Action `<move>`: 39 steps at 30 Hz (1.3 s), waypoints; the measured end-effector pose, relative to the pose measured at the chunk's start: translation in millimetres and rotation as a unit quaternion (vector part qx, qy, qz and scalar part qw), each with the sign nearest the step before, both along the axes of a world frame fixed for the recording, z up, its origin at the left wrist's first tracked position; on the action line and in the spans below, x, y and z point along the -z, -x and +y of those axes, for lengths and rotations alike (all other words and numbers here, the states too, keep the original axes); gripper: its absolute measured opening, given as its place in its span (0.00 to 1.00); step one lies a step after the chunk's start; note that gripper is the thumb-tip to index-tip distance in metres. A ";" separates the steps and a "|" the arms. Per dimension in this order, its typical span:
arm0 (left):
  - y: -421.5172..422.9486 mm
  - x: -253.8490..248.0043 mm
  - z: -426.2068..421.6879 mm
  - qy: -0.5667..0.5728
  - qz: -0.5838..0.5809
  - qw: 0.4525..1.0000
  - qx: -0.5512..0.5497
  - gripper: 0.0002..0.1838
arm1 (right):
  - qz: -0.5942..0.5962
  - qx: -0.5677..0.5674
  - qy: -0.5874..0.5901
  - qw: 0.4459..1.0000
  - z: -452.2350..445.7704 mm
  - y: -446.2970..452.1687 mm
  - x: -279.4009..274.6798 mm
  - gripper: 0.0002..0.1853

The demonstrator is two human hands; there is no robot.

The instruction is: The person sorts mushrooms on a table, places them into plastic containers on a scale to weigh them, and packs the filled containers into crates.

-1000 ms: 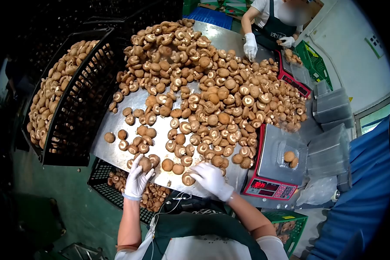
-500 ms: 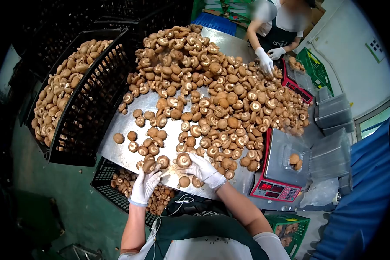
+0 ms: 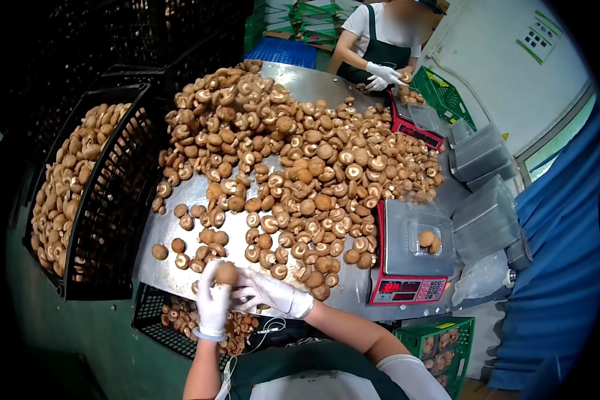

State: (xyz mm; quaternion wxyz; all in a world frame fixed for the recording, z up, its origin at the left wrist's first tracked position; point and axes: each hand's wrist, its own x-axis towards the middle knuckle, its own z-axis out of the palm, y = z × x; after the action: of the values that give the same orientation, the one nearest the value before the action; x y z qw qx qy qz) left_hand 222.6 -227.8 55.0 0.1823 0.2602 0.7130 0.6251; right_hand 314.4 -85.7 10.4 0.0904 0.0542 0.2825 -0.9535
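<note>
In the head view, a brown shiitake mushroom point(image 3: 227, 273) is held cap up by my left hand point(image 3: 212, 310), over the near edge of the metal table. My right hand point(image 3: 273, 293) reaches in from the right, close beside it. Its fingers are apart and point at the left hand; whether a fingertip touches the mushroom I cannot tell. Both hands wear white gloves. Several loose mushrooms point(image 3: 206, 253) lie just beyond the hands. Below them, a black crate point(image 3: 154, 317) of mushrooms stands under the table edge, partly hidden by my left arm.
A large mushroom pile point(image 3: 313, 160) covers much of the metal table point(image 3: 154, 230). On the right stand a red scale point(image 3: 406, 290) bearing a plastic tray with mushrooms, and stacked clear trays point(image 3: 483, 220). A full black crate point(image 3: 106, 200) is left. Opposite, a co-worker's gloved hands point(image 3: 383, 75) hold a mushroom.
My right hand has moved left to my left hand, and the mushroom it held no longer shows in it. The co-worker's hands have lifted off the pile. The view has shifted.
</note>
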 end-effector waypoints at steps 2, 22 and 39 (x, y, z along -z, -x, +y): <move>-4.1 10.0 7.7 0.098 0.174 0.976 0.092 0.31 | -0.038 0.055 -0.053 0.996 15.6 -9.9 -10.8 0.28; 213.9 153.2 -18.8 0.127 0.156 0.913 -0.354 0.22 | -0.213 0.474 -0.752 0.405 200.3 -146.6 -117.4 0.21; 243.1 125.4 224.3 0.062 -0.268 0.960 0.052 0.28 | -0.164 0.408 -0.618 0.652 398.1 -4.1 7.2 0.23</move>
State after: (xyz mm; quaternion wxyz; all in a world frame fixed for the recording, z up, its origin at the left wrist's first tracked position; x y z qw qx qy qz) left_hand -20.5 -3.5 -70.3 0.4144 0.1083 0.6610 0.6161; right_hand 318.4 312.4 3.2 -0.3177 0.3629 0.7360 -0.4751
